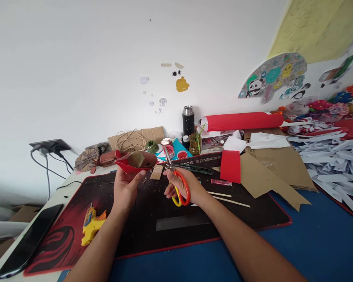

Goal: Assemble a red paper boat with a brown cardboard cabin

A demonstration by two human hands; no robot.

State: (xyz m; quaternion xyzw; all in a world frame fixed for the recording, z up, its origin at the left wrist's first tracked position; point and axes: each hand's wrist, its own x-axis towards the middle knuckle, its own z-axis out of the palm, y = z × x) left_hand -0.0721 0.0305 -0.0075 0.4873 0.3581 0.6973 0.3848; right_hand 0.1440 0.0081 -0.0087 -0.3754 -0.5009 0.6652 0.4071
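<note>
My left hand [126,188] is closed around a small boat-shaped piece [148,158] with red sides and a brown inner face, raised over the dark desk mat [141,235]. In my right hand [176,186] is a pair of scissors [184,192] with orange-red and yellow handles. Its metal blades point up and away from me, just right of the boat-shaped piece, and look nearly closed. Under my hands lie a small cardboard scrap [157,172] and a dark green utility knife [194,169].
A yellow glue gun [92,226] and a phone [31,239] lie at left. Behind the mat stand paint jars [151,146] and a black flask [188,121]. Rightward are thin sticks [232,201], red paper [230,166], cardboard [259,176] and white paper strips [326,164].
</note>
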